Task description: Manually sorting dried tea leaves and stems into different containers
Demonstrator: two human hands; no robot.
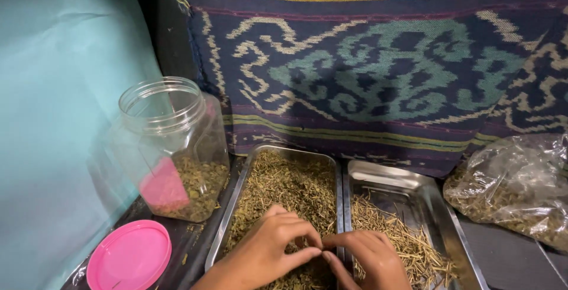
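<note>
Both hands sit at the bottom edge of the view, meeting over the seam between two metal trays. Left hand (269, 248) rests on the heap of dried herb, its fingers bent so that thumb and forefinger close in a pinching grip on a small bit of the plant matter; exactly what piece it holds is too small to tell. Right hand (370, 257) comes in from the other side with its fingertips touching the left ones, also pinched on the same small bit, so neither grip is released.

Under the left hand, the left tray (236, 189) is filled nearly rim to rim with mixed dried herb (290, 186), leaf and stem together. Just beside it and touching along the long edge, the right tray (408, 180) holds only a thin fan of bare pale stems (396, 234) in its near half, with much bare metal at the far end. Judging by that, the sorting looks early: a small share of stems lies apart, and most of the heap remains mixed.

Further left stands an open clear plastic jar (171, 142), its bottom covered with crumbled leaf, and its pink lid (129, 256) lies flat on the dark surface (509, 254) nearby. At far right lies a clear plastic bag (515, 189) with more herb. A patterned woven cloth (384, 65) hangs behind.
</note>
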